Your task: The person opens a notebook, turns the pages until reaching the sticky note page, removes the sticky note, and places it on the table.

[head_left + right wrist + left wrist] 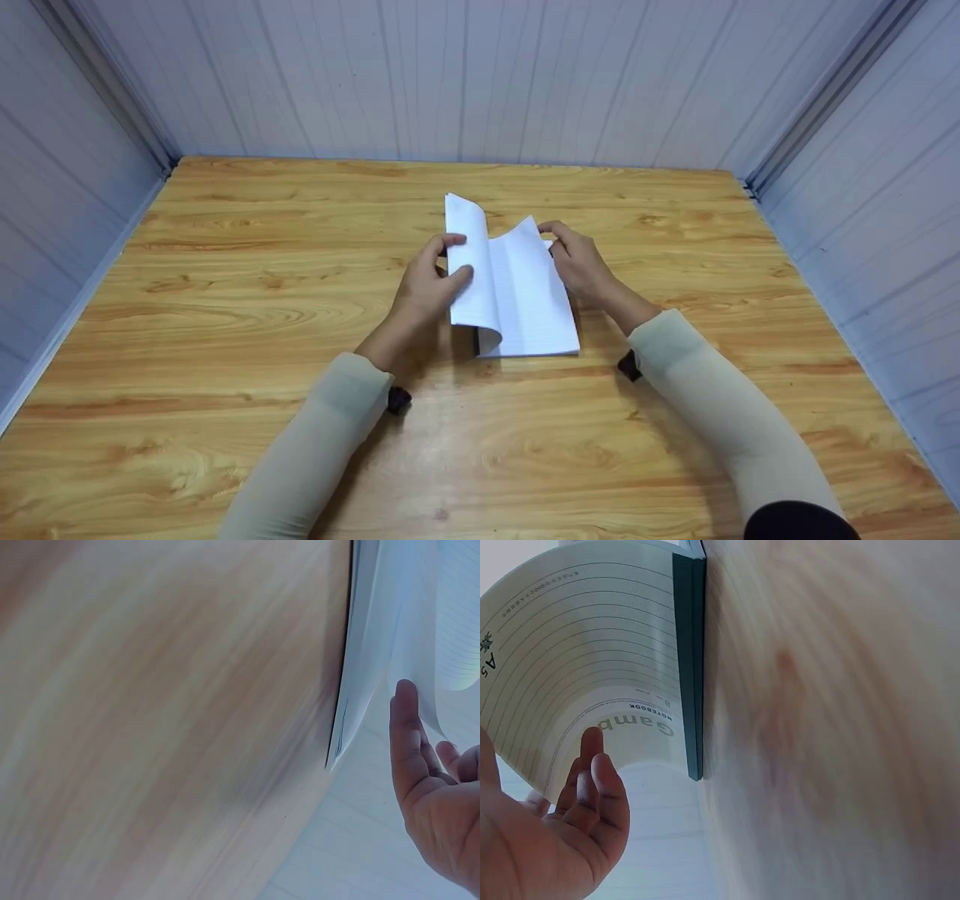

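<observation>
An open notebook (534,311) with white, lined pages lies on the wooden table. My left hand (429,283) grips its raised left side, thumb on the page and fingers behind. The left wrist view shows the pale cover (592,637) curving up, printed with lines, "NOTEBOOK" and "A5", beside a dark spine (690,667). At the upper right corner, my right hand (581,262) pinches a lifted page (525,234). The right wrist view shows one finger (407,731) extended along that sheet, above the stacked page edges (360,667).
The wood-grain table (247,300) extends around the notebook on all sides. Pale panelled walls (450,82) enclose its back, left and right edges. A small dark device (399,400) sits at the left wrist, and another (630,366) at the right.
</observation>
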Demonstrator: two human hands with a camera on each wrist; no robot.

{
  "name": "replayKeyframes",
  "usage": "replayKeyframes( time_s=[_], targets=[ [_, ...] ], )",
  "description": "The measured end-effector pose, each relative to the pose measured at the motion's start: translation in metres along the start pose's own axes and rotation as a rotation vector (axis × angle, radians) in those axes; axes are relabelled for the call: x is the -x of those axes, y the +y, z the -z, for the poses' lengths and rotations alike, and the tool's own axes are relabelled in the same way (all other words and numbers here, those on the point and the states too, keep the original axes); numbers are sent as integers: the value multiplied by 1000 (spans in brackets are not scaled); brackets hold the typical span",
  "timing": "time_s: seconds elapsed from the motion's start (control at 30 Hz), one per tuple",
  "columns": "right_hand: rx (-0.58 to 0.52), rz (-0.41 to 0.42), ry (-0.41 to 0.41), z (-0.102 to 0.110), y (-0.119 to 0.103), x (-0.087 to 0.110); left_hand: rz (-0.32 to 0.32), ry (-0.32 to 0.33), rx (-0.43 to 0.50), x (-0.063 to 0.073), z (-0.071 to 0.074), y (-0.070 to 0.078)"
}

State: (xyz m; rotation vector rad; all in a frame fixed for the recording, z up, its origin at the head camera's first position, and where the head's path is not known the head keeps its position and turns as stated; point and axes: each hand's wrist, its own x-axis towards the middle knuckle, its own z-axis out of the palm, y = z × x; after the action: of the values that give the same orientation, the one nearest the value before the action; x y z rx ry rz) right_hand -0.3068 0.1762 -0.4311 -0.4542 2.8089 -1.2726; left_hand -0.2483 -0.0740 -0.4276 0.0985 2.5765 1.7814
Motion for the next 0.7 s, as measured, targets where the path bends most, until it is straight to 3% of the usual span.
replayKeyframes(
  time_s=[0.7],
  targets=[
    [-95,-42,-42,-1,-9,2,-22,22,-45,-1,8,2]
  ],
)
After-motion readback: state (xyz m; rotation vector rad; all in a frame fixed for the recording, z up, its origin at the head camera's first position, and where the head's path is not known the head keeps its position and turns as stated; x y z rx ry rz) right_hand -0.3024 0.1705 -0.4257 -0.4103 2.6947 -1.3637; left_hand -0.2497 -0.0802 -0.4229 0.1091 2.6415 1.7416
